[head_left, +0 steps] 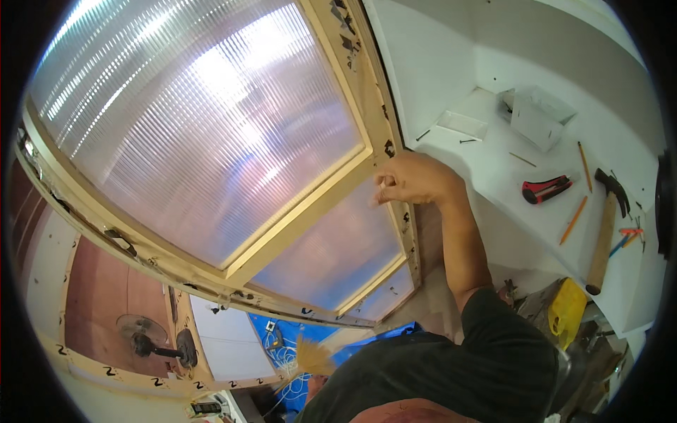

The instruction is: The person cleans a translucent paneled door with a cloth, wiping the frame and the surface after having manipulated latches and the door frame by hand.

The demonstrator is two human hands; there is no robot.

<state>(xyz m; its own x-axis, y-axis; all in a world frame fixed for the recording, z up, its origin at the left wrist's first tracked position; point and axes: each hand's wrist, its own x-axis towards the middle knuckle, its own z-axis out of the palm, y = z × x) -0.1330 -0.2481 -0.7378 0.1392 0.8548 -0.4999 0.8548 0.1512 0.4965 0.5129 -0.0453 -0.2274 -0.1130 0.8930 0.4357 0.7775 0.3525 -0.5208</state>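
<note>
My right hand (421, 179) is raised beside a pale wooden frame (303, 215), near its right-hand edge. The fingers are curled in and the thumb meets them in a pinch. Whatever may sit between them is too small or hidden to name. Ribbed translucent sheet (282, 120) fills the larger upper opening of the frame, with light glaring off it. Below the crossbar, a smoother-looking translucent panel (328, 250) lies close behind the fingertips. I cannot see my left hand.
On the white shelf at right lie a red and black utility knife (545, 189), a claw hammer (601, 243), an orange pencil (573, 220) and a clear box (539, 116). A yellow bag (568, 310) hangs below. A fan (144, 342) and broom bristles (312, 356) are lower left.
</note>
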